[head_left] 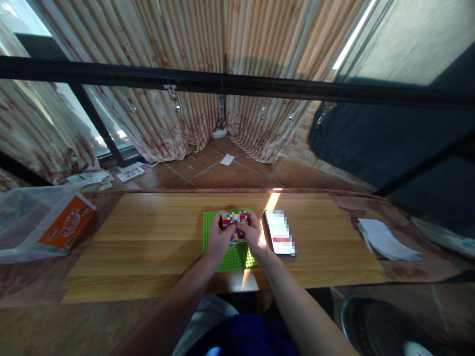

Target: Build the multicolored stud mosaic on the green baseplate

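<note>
Both my hands grip a block of small multicoloured building bricks (235,217) in front of me. My left hand (220,234) is wrapped round its left side, the thumb pressed onto the near face. On the opposite side, my right hand (254,232) holds it the same way, its thumb close to the left one. Beneath the hands lies a green studded baseplate (230,262) on the wooden tabletop (156,237). Whether the block rests on the baseplate or is held just above it, I cannot tell. My fingers hide its sides.
A phone (280,232) with a lit, blurred screen lies right of the baseplate. Left of the board stands a clear plastic bin (25,212) with an orange packet (69,222). White papers (388,240) lie at the right. A dark metal bar (193,81) crosses before the curtains.
</note>
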